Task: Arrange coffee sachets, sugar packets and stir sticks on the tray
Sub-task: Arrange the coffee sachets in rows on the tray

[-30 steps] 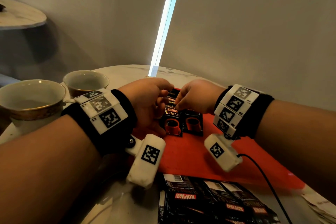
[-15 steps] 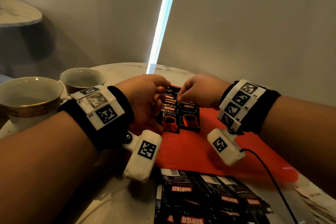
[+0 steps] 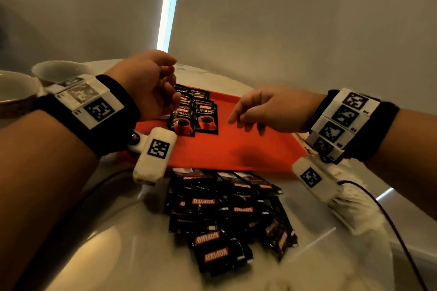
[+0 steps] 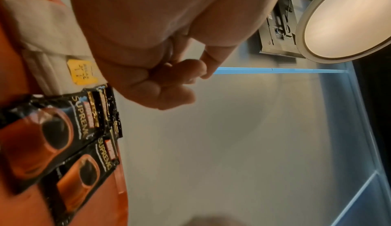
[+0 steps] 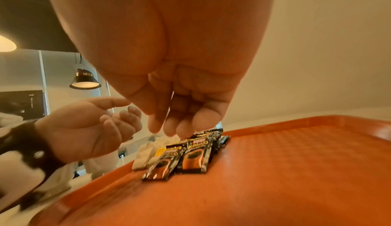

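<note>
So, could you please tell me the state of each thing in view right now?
Tray: on the table, mostly bare.
Tray sachets: lying flat in overlapping rows at the tray's far left.
Loose sachets: piled on the table in front of the tray.
White packets: on the tray beside the sachets.
Cups: upright, on the left.
Left hand: loosely curled, holding nothing.
Right hand: relaxed, holding nothing, above the tray.

Setting: café or hotel-lounge type interior, exact kind uncertain. Evidence: round pale marble-look tabletop (image 3: 123, 238) carrying an orange textured serving tray (image 3: 227, 149), two gold-rimmed ceramic cups (image 3: 16, 92), and a loose heap of branded coffee sachets (image 3: 224, 215); black pendant lamp (image 5: 84, 80) lit below a dark ceiling; second round table (image 4: 347, 17) nearby. Walls plain and pale, with a narrow vertical strip of daylight (image 3: 169, 4) between them.
</note>
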A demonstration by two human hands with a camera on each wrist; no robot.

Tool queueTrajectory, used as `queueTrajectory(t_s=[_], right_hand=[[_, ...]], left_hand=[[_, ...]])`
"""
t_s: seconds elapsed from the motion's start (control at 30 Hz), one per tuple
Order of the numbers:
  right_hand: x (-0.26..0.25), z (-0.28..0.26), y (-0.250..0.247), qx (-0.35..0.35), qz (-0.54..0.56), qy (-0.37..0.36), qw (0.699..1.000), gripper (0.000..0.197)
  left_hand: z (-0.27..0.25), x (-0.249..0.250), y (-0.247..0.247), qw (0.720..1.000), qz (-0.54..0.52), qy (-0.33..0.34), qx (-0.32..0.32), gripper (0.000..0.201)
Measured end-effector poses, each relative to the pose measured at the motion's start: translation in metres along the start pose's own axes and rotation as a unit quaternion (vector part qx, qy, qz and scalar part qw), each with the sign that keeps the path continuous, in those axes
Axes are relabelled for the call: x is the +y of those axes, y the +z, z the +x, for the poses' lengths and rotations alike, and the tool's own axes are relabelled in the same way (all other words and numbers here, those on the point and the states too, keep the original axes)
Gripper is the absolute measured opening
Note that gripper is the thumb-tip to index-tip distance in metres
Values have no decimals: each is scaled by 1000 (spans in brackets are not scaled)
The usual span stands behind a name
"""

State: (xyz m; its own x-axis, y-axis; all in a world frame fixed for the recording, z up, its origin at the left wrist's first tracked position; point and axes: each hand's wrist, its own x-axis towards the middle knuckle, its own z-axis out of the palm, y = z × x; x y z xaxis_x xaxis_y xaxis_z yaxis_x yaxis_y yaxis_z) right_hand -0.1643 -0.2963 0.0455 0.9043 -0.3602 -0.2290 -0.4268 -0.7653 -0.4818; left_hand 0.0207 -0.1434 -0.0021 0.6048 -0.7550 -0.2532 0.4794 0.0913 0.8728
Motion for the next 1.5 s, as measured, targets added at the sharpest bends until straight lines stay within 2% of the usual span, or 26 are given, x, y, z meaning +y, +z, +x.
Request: queueTrajectory(t_s=[0.03,0.07,0.23,0.3,0.37,0.5,0.63,0.77,0.87,1.03,1.33,1.5], right_hand=[[3,-14,3,-19,-22,1,1000,18],[4,-26,6,-41,-43,6,998,23],[10,-83,26,-135,-138,21,981,65],[14,-95,36,-136,-161,0,978,86],[16,-101,46,-109,-165,-18,980,96],[12,-104,61,-61,-189,-16,980,80],[17,-108,65,-43,-154,-18,987,88],[20,-115,69,-42,-181,-8,983,93],[26,-116,72,-36,-193,8,981,85],[38,-115,72,-34,-226,16,973,61],[41,-117,67,-15,-240,13,971,48],[43,-115,74,-6,-231,25,973,67]], left_hand=[[-2,-1,2,1000,-5,4,-4,29],[-3,-2,3,1000,-9,8,-5,29],[-8,-11,12,1000,-12,15,-8,32],[-10,-13,15,1000,-13,20,-10,34],[-12,-14,17,999,-20,23,-11,35],[-14,-17,15,999,-29,24,2,35],[-15,-20,13,999,-27,23,5,34],[-14,-21,12,1000,-17,21,8,34],[-12,-23,12,1000,-9,21,6,34],[-11,-23,10,1000,-12,19,3,33],[-11,-24,10,1000,-10,18,1,31],[-13,-24,12,1000,-4,17,-6,33]])
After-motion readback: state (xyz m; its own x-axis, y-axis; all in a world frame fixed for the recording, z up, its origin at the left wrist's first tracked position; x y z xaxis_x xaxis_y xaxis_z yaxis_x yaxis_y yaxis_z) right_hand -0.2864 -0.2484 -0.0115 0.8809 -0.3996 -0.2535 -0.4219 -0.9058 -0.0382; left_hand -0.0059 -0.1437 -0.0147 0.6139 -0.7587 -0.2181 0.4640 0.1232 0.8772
